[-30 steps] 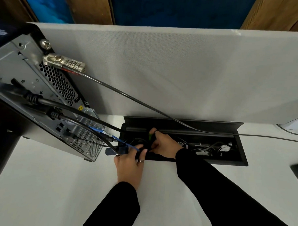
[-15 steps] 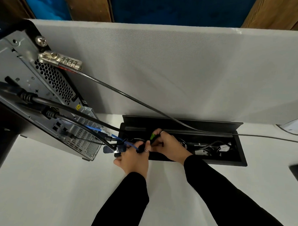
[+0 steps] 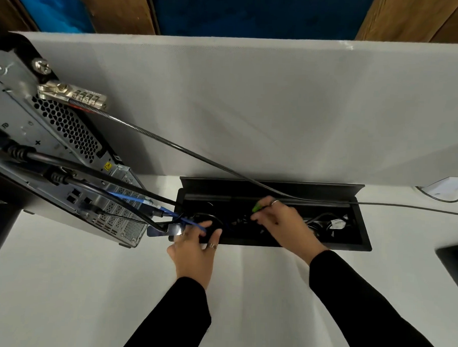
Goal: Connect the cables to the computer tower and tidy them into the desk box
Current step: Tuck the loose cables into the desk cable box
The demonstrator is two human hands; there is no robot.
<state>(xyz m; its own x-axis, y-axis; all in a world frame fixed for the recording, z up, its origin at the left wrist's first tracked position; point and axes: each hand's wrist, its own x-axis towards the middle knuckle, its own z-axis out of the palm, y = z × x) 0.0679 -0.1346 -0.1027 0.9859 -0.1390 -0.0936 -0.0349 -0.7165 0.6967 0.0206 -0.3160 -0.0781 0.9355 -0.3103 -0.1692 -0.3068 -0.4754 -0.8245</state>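
With my left hand [image 3: 193,253] pinching the blue cable [image 3: 194,222] at the desk box [image 3: 362,226] edge and my right hand [image 3: 286,223] gripping the green-tipped plug [image 3: 257,207], pulling could unseat connectors at the computer tower [image 3: 65,171].

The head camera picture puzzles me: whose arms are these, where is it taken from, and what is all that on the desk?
There is no machine here. A person wears a camera on the head, so you look down along their own black sleeves. On the white desk a computer tower lies tilted at the left, with black cables and a blue cable running from its back into the open desk box. A combination lock hangs on the tower. The left hand grips the cables at the box's left end. The right hand pinches a small green-tipped plug over the box.
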